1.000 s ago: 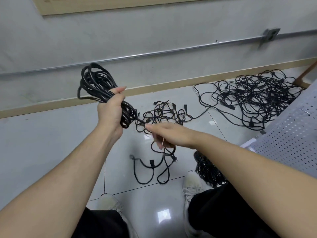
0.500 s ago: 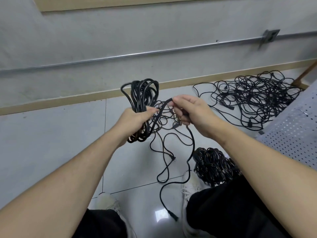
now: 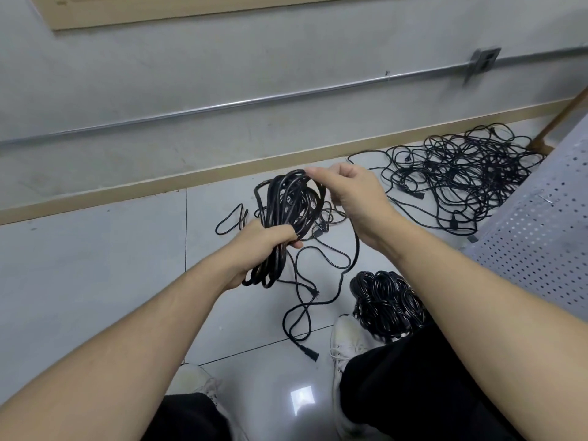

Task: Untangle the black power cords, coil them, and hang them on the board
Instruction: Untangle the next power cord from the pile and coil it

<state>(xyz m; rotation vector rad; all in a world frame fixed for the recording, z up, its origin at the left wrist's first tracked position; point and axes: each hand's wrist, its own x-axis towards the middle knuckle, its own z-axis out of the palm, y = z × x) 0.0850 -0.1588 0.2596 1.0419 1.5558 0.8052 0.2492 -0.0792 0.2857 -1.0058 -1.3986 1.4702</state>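
While the left hand gripped a thick bundle of coiled black power cord at its waist, its fingers were curled tightly round the strands, with loops rising above the fist and shorter loops hanging below it. The right hand was raised just beside the top of the bundle, and its fingers were drawn together at the uppermost loop; whether they actually pinched a strand could not be told. A loose black tail of cord ran down from under the right hand, curved over the glossy grey tiled floor and ended in a black plug near the right white sneaker.

A finished coil of black cord lay on the floor just beside the right forearm, partly hidden by the black trouser leg. A small snarl of thin black cords lay on the tiles behind the bundle. Well apart, toward the right near the wooden baseboard, a large tangled heap of black power cords spread over the floor. A grey perforated metal board stood at the right edge, next to that heap. A metal conduit pipe ran along the grey wall above.
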